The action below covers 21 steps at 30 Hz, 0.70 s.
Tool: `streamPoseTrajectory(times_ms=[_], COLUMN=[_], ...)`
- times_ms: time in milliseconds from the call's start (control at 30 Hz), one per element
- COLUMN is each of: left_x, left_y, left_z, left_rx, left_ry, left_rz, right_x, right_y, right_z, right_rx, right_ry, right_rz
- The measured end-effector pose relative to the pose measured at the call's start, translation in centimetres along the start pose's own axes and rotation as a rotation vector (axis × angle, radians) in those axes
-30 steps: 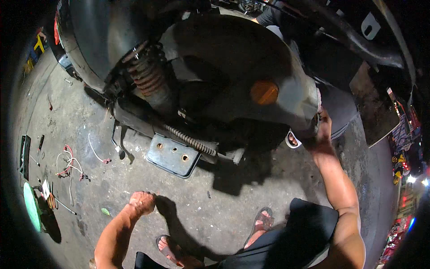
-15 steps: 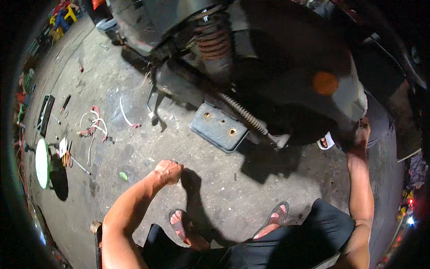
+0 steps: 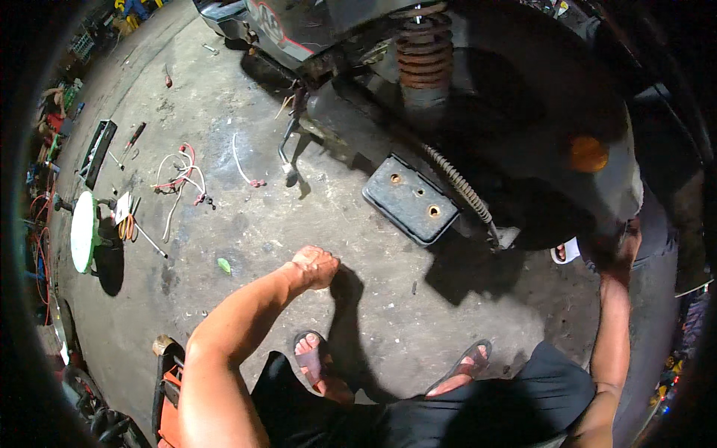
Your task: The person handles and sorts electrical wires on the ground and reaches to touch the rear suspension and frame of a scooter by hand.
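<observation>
A motor scooter's rear end fills the upper right, with a rusty coil-spring shock absorber [image 3: 424,63], a dark rounded body panel [image 3: 538,149] and an orange reflector [image 3: 588,154]. My right hand [image 3: 626,243] is at the panel's right lower edge, fingers curled on it and partly hidden. My left hand [image 3: 315,267] hangs over the concrete floor, closed in a loose fist with nothing visible in it. Beyond it lies a dark rectangular box-like part [image 3: 411,199] with several holes, beside a ribbed cable sleeve [image 3: 459,183].
To the left are tangled red and white wires [image 3: 183,175], a tool tray [image 3: 95,153], a screwdriver [image 3: 137,134] and a round pale-green lamp [image 3: 85,232]. Another person's white-slippered foot [image 3: 565,252] shows behind the scooter. My sandalled feet [image 3: 317,362] rest below.
The view has shifted, so the scooter and floor items sit further right. My left hand remains closed over the floor, and my right hand stays at the panel edge.
</observation>
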State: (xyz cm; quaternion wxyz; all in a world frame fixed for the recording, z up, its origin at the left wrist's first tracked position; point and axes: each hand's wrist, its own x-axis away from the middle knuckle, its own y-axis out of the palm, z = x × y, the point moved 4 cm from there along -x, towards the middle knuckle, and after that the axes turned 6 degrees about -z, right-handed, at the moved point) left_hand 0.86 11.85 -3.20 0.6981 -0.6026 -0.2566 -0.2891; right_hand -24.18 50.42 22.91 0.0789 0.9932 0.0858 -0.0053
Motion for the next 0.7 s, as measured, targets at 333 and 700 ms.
streamPoseTrajectory(times_ms=[333,700], left_x=[-0.1,1.7], left_y=[0.3,0.9], left_z=[0.1,-1.7], left_rx=[-0.034,-0.015], left_ry=[0.054,-0.065], left_rz=[0.029,-0.041], right_x=[-1.4,-1.8], right_y=[-1.9,-1.3], right_z=[1.3,3.5], right_rx=[-0.110,-0.194], right_ry=[0.077,0.164], right_rz=[0.047,0.016])
